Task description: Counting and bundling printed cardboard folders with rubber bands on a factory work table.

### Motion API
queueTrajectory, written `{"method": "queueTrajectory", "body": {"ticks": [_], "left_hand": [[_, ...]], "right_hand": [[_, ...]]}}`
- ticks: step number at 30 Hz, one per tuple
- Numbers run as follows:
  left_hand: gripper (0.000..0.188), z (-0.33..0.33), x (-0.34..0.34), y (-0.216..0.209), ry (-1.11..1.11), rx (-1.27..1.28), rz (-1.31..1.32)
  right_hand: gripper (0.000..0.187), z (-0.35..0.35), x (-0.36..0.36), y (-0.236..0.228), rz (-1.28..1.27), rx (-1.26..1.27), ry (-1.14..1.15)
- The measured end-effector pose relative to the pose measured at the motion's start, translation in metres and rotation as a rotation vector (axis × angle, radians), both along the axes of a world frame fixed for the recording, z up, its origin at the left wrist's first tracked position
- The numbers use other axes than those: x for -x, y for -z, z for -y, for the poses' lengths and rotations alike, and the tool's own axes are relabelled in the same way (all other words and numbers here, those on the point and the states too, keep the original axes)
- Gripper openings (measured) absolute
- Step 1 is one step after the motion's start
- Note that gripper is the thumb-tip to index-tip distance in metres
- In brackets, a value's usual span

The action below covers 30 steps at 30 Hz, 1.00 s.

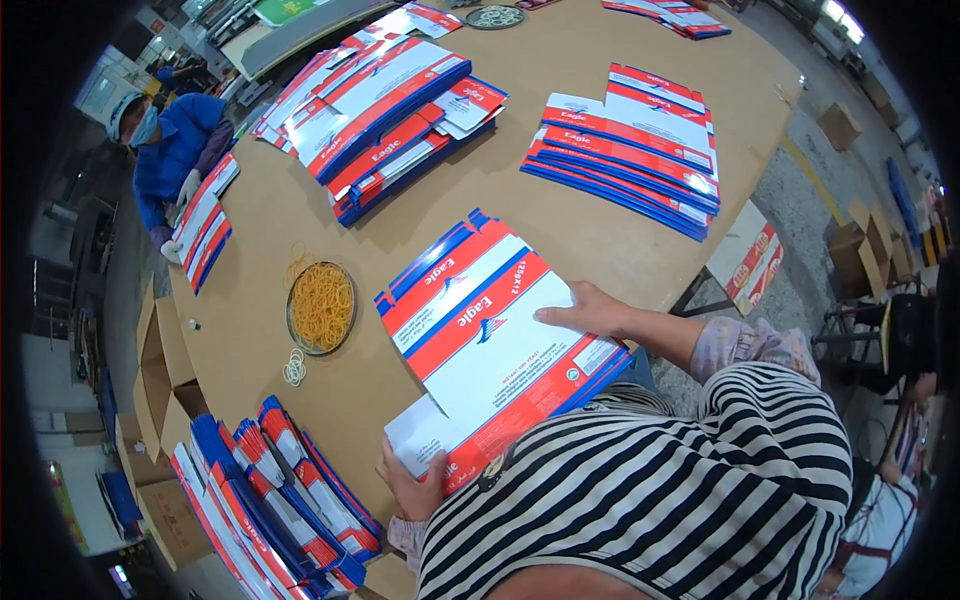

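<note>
A stack of flat red, white and blue carton blanks (535, 345) is in front of me at the table's near edge, its lower side close to my striped top. My left hand (415, 488) grips the lower left corner, thumb on the upper face and fingers partly hidden. At the right edge my right hand (585, 310) holds the same stack, thumb lying on the white panel and the other fingers out of sight beneath. Left of the stack sits a round tray of yellow rubber bands (322, 308), with a small bunch of white rubber bands (294, 367) beside it.
Further piles of carton blanks lie at the far left (385, 105) and far right (635, 150). Bundled blanks (275, 500) stand at the near left, beside open brown boxes (160, 370). Across the table a person in blue (180, 150) handles blanks with gloved hands.
</note>
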State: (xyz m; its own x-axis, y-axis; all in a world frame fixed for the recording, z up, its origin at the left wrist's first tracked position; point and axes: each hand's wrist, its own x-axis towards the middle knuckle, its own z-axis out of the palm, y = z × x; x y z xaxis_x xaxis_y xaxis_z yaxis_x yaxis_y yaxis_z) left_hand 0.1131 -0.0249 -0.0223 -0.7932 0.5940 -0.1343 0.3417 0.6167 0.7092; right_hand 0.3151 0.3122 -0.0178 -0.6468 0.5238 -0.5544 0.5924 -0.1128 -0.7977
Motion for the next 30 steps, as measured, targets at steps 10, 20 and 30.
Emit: {"method": "queueTrajectory", "body": {"ticks": [10, 20, 30], "left_hand": [[0.074, -0.014, -0.028, -0.032, 0.6, 0.305, -0.342], [0.074, -0.044, -0.043, -0.004, 0.8, 0.291, -0.39], [0.076, -0.052, -0.031, 0.001, 0.781, 0.389, -0.425]], "right_hand": [[0.046, 0.009, -0.004, 0.004, -0.104, 0.088, 0.074], [0.054, -0.002, 0.002, 0.005, -0.025, -0.007, -0.07], [0.042, -0.135, 0.002, 0.018, 0.082, -1.137, -0.006]]}}
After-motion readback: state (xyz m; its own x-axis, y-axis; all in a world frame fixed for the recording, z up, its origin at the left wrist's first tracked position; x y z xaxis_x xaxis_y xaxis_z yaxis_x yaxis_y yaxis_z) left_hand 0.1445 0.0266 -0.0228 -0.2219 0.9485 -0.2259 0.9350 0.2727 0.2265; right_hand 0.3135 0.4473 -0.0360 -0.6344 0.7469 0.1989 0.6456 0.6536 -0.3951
